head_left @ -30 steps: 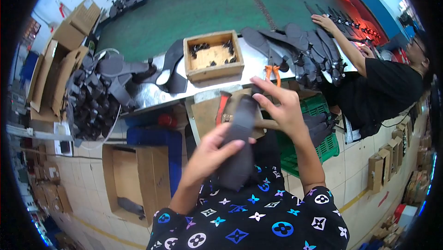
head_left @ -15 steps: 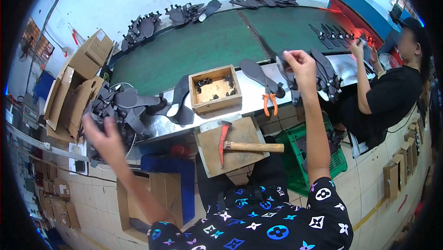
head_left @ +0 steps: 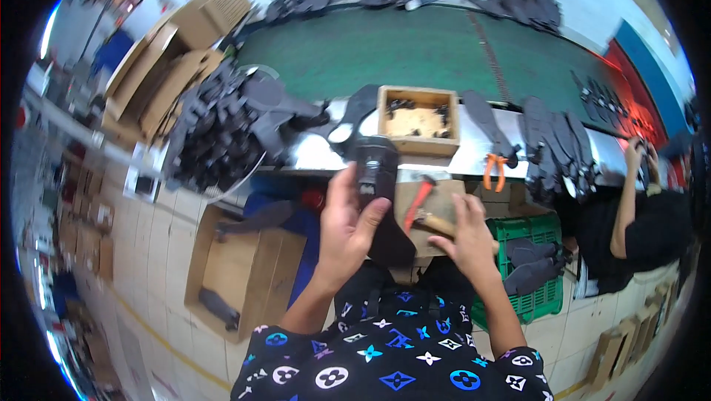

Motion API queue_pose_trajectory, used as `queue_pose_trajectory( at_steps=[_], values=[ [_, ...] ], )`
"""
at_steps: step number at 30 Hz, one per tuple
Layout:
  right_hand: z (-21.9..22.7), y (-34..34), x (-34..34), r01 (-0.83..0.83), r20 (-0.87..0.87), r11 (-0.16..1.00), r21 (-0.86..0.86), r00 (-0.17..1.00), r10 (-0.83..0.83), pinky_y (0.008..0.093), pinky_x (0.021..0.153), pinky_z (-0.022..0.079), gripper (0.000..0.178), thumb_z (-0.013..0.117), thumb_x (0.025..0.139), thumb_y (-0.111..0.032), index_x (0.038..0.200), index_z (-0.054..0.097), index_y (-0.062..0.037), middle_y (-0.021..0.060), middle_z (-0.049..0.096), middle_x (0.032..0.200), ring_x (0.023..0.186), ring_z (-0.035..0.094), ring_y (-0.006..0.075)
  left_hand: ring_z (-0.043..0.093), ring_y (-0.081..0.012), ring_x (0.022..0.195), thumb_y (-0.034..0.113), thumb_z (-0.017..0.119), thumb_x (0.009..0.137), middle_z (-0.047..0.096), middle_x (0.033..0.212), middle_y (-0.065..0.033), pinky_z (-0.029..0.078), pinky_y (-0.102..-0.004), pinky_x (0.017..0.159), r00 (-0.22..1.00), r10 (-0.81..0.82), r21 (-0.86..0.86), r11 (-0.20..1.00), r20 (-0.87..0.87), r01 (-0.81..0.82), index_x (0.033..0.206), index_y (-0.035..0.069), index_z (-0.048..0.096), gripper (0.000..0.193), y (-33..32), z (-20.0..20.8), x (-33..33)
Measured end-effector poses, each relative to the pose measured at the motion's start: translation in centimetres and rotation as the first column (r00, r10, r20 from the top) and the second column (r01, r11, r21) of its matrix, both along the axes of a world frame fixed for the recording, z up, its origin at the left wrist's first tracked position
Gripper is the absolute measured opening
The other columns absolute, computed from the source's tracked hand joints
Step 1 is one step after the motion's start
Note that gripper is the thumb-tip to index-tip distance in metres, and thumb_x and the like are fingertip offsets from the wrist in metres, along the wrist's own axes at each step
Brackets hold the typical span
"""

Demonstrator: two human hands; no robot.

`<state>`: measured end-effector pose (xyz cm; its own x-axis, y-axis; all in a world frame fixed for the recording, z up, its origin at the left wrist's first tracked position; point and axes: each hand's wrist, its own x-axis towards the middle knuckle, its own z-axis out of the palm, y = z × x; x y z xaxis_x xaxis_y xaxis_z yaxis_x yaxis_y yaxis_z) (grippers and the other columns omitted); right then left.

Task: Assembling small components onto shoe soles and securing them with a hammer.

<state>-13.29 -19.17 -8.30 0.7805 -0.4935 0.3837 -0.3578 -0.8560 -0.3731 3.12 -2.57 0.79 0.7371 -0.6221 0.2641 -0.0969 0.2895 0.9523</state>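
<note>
My left hand [head_left: 346, 229] grips a dark slipper [head_left: 379, 179], held tilted above my lap with the thumb across its side. Over the work board [head_left: 446, 192], my right hand [head_left: 472, 244] has its fingers spread, beside a hammer [head_left: 421, 199] with a red head and wooden handle. The hand partly covers the handle; whether it touches the wood, I cannot tell. Beyond the board, a wooden box [head_left: 418, 148] contains small black pieces. Orange-handled pliers [head_left: 494, 171] lie right of the box, at the table edge, near a grey slipper sole [head_left: 483, 118].
A heap of dark slipper parts [head_left: 215, 131] lies on the left, by cardboard boxes [head_left: 215, 16]. Below are an open carton [head_left: 255, 268] and a green crate [head_left: 537, 305] holding soles. A co-worker [head_left: 629, 231] sits right. Behind runs a green conveyor belt [head_left: 355, 49].
The view has swung left. My left hand has come from the heap side to the middle with a slipper in it. My right hand has come down from the table's right side to the hammer.
</note>
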Motion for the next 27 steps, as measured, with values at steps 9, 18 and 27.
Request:
queue_pose_trajectory(
  at_steps=[9, 18, 27],
  values=[
    [-0.7, -3.1, -6.7, 0.304, -0.068, 0.703, 0.643, 0.937, -0.343, 0.0296, 0.053, 0.040, 0.030, 0.078, 0.087, -0.024, 0.089, 0.064, 0.0024, 0.0103, 0.063, 0.069, 0.058, 0.051, 0.0106, 0.041, -0.0360, 0.128, 0.015, 0.066, 0.092, 0.042, 0.143, -0.0205, 0.034, -0.0474, 0.106, 0.759, -0.070, 0.617, 0.633, 0.647, -0.467, 0.149, -0.006, 0.030, 0.070, -3.2, -10.6, -2.6],
    [-0.2, 0.7, -12.7, -0.190, 0.442, 0.441, 0.877, 0.682, -0.583, 0.0215, 0.039, 0.031, 0.016, 0.064, 0.097, -0.013, 0.101, 0.063, 0.0026, -0.0034, 0.044, 0.058, 0.044, 0.036, 0.0039, 0.058, -0.0371, 0.095, 0.008, 0.059, 0.094, 0.063, 0.101, -0.0179, 0.049, -0.0445, 0.083, 0.497, 0.012, 0.280, 0.814, 0.868, -0.509, 0.108, -0.001, 0.063, 0.017, -12.8, -6.8, 10.4],
    [0.3, -0.3, -11.4, -0.270, 0.554, 0.517, 0.813, 0.631, -0.543, 0.0221, 0.037, 0.030, 0.017, 0.057, 0.100, -0.012, 0.100, 0.063, 0.0045, -0.0029, 0.040, 0.056, 0.043, 0.034, 0.0053, 0.070, -0.0398, 0.083, 0.001, 0.061, 0.080, 0.071, 0.085, -0.0221, 0.058, -0.0460, 0.071, 0.126, -0.486, 0.466, 0.685, 0.865, -0.560, 0.079, 0.000, 0.071, 0.010, -22.9, -9.2, 18.3]
  ],
)
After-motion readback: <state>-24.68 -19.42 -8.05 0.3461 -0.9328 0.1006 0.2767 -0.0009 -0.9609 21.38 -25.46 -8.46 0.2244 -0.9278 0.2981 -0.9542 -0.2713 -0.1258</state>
